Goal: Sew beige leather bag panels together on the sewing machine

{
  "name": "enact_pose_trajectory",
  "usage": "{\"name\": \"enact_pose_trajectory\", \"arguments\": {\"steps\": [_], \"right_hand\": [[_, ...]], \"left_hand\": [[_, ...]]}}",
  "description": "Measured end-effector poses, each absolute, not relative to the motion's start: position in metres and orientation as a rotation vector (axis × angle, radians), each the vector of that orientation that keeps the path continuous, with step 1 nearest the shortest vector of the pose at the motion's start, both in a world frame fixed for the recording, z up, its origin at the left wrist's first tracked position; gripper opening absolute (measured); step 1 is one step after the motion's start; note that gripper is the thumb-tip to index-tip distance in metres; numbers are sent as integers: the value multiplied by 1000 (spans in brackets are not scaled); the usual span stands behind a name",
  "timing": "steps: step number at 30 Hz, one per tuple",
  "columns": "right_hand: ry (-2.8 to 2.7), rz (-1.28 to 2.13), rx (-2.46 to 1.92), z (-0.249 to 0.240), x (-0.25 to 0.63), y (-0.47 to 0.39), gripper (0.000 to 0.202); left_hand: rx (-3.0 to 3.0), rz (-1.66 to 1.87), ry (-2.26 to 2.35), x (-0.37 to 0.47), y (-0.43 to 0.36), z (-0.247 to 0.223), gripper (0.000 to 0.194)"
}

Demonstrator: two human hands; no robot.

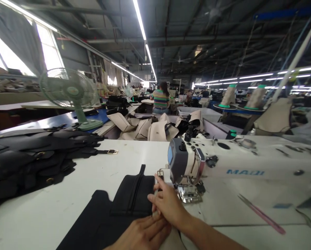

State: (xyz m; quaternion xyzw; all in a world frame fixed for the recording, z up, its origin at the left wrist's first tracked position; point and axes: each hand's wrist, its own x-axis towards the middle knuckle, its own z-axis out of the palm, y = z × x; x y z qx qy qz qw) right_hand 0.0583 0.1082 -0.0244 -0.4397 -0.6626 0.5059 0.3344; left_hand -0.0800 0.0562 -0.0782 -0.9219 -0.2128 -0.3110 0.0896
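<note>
A black piece (119,211) with a pocket and a narrow strap tab lies on the white table, left of a sewing machine (238,166). My right hand (168,203) is at the piece's right edge, fingers bent together near a small metal buckle (160,174); exactly what they grip is hidden. My left hand (142,232) lies below it, fingers stretched and close together over the lower part of the black piece, the fingertips meeting my right hand. A light-coloured piece (173,240) shows under my hands. The machine's presser foot (189,193) is just right of my right hand.
Black straps with buckles (35,156) are heaped on the left. Pink-handled tweezers (265,217) lie right of the needle area. Behind the table are a bin of beige pieces (155,128), a green fan (74,93), thread cones (228,95) and a person in a striped shirt (160,99).
</note>
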Motion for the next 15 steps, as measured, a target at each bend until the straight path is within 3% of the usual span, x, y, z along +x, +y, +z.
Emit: {"name": "enact_pose_trajectory", "arguments": {"steps": [5, 11, 15], "right_hand": [[-2144, 803, -1053, -12, 105, 72, 25], [-2481, 156, -786, -40, 172, 40, 29], [-2705, -177, -548, -52, 184, 37, 31]], "left_hand": [[-3010, -571, -655, -90, 51, -51, 45], [-3234, -529, -831, -97, 48, -25, 57], [-3275, -744, -1000, -98, 55, -25, 53]]}}
